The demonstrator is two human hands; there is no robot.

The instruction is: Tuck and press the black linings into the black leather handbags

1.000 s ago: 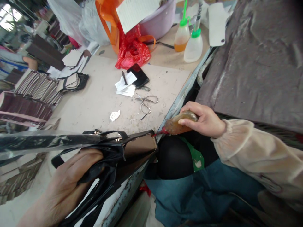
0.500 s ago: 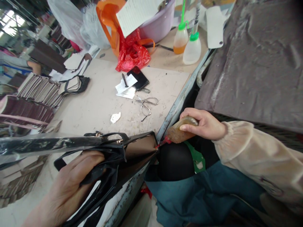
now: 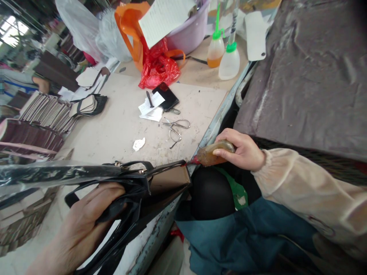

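Observation:
A black handbag with a tan panel lies at the table's edge, its bottom end pointing toward my right hand. My left hand is closed around the bag's dark lining at the opening. In my right hand is a squeeze bottle, amber and stained, with a red nozzle. Its tip is at the upper corner of the bag's end; I cannot tell whether it touches. The bag's handle is wrapped in clear plastic and stretches off to the left.
Scissors, a phone and paper slips lie on the table. Behind them are a red plastic bag, a purple basin and two green-capped bottles. Stacked panels stand at left.
The squeeze bottle in my right hand has moved up and left, its nozzle going from the bag end's lower corner to the upper one. My left hand keeps its hold.

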